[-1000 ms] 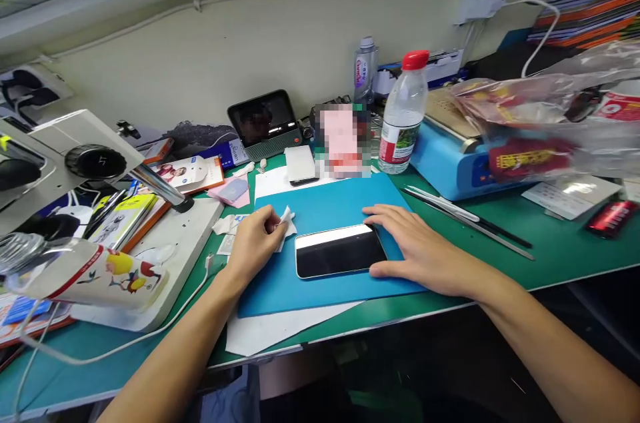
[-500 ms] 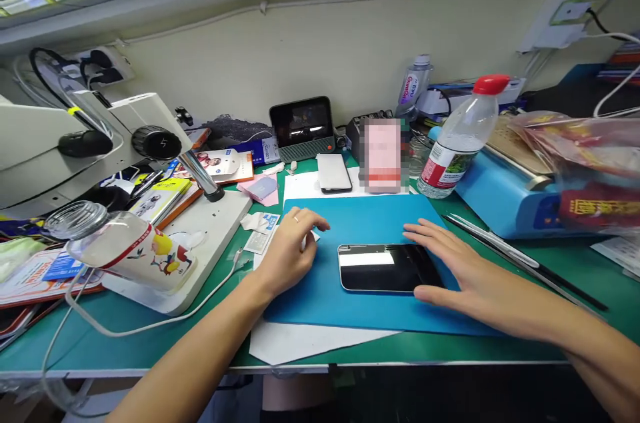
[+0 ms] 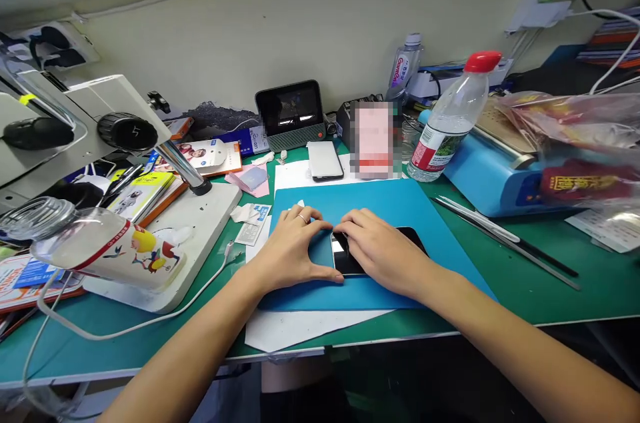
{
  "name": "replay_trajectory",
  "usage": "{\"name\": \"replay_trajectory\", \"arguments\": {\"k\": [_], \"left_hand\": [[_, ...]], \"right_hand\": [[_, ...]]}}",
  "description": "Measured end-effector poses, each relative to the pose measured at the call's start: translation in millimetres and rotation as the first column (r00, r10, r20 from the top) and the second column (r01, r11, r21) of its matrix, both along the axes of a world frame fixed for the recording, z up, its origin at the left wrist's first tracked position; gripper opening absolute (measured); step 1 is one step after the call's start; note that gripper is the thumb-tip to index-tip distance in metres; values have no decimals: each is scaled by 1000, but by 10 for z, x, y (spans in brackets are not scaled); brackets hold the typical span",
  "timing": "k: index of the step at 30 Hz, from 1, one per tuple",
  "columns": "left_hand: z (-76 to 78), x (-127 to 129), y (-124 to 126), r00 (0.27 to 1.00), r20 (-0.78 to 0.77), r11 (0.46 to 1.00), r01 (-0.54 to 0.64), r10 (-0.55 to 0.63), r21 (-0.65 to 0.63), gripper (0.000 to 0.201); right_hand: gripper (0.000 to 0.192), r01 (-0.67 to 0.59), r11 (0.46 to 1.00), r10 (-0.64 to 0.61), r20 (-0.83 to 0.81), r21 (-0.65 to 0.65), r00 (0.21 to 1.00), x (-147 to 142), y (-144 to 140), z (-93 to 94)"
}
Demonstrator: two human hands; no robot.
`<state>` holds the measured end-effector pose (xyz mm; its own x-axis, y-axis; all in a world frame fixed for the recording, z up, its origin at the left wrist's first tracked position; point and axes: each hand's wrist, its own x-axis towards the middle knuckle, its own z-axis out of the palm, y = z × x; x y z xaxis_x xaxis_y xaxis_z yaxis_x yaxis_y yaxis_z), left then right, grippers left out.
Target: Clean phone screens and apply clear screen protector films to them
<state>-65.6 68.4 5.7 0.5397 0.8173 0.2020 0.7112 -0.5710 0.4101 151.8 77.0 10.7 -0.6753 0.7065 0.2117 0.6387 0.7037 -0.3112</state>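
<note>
Your right hand lies flat over the black phone, covering most of its middle; only the left end and a sliver of the far right corner show. The phone rests on the blue mat on the green desk, its long axis running left to right across you. Your left hand is open, thumb and forefinger curved around the phone's left end, thumb tip touching its near corner. Both hands meet there, so either can reach that end. A white phone lies well beyond, near the water bottle.
</note>
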Motion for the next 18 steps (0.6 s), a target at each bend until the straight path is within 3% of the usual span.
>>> {"name": "replay_trajectory", "arguments": {"k": [10,18], "left_hand": [[72,48,-57,1000,-10,997,-3,2,-83,66],[87,55,-46,1000,-5,993,15,-16,-114,71]], "right_hand": [[24,-19,989,5,100,146,995,-55,-46,-48],[20,-23,981,10,69,192,998,-68,-47,-53]]}}
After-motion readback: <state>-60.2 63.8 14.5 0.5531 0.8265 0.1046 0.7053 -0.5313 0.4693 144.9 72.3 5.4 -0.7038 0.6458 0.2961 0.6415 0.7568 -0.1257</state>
